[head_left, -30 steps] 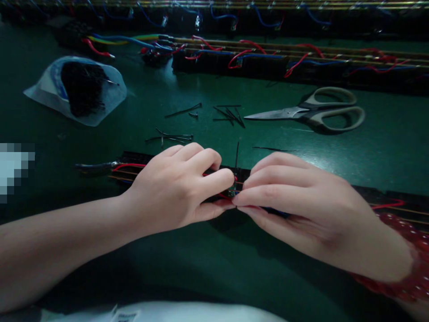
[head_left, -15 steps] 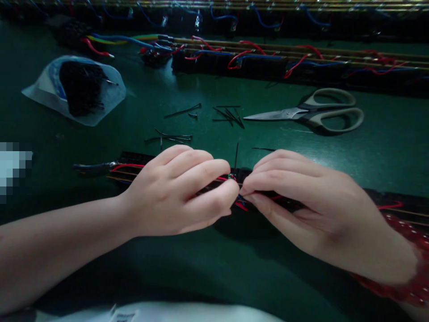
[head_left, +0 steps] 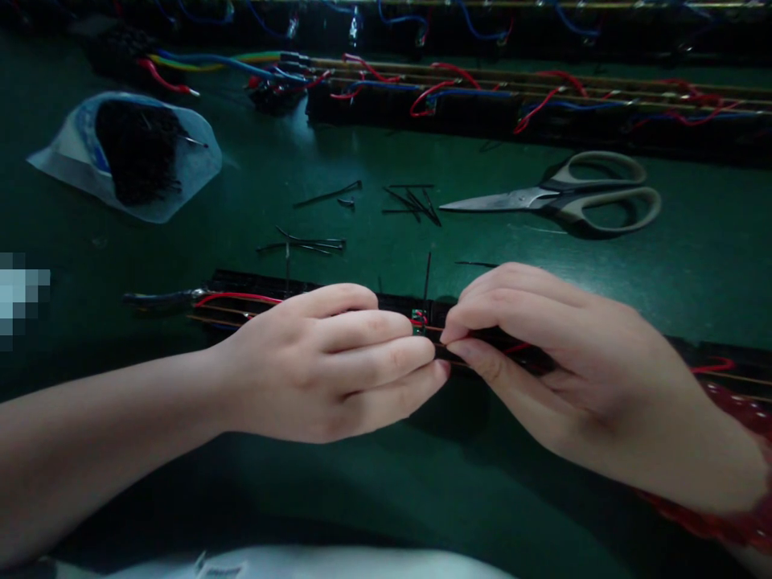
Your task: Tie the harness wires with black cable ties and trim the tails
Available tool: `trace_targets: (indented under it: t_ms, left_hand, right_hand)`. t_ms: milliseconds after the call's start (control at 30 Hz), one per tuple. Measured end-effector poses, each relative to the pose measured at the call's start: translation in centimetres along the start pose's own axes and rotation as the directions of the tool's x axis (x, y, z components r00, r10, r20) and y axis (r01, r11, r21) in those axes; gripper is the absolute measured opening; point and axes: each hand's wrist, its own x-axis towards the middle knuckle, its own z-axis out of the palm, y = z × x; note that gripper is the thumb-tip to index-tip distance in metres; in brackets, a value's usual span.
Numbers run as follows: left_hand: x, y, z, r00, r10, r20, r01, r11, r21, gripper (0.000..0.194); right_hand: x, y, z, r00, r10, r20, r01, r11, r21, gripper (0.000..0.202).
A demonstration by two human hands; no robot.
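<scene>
A black strip with brass rods and red and blue wires lies across the table under both hands. My left hand is closed over its middle, fingers pressed together; the thumb is hidden. My right hand pinches thumb and forefinger together at the strip, just right of the left fingertips. What sits in that pinch is too small to make out. Between the hands shows a small green circuit board. A thin black cable tie sticks up beside it, its lower end hidden.
Beyond the strip lie loose black cable ties, cut tie pieces and scissors, points leftward. An open plastic bag of black ties is at left. Another wired strip runs across the back.
My left fingers have straightened and shifted slightly down and right along the strip. My right hand has moved slightly right, still pinched. More of the green board shows.
</scene>
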Motion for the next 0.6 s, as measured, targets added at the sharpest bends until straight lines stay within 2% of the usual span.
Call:
trace_targets:
  t_ms: [233,600]
  left_hand:
    - [-0.22,-0.09,0.12,0.999,-0.025,-0.026,0.023,0.997,-0.071,0.030]
    - [-0.19,-0.25,0.06,0.999,-0.035,-0.024,0.033,0.994,-0.103,0.026]
  right_hand:
    - [0.10,0.17,-0.05,1.000,-0.006,-0.001,0.006,1.000,0.004,0.011]
    - [0.00,0.38,0.07,1.000,0.014,-0.009,-0.014,1.000,0.020,0.009]
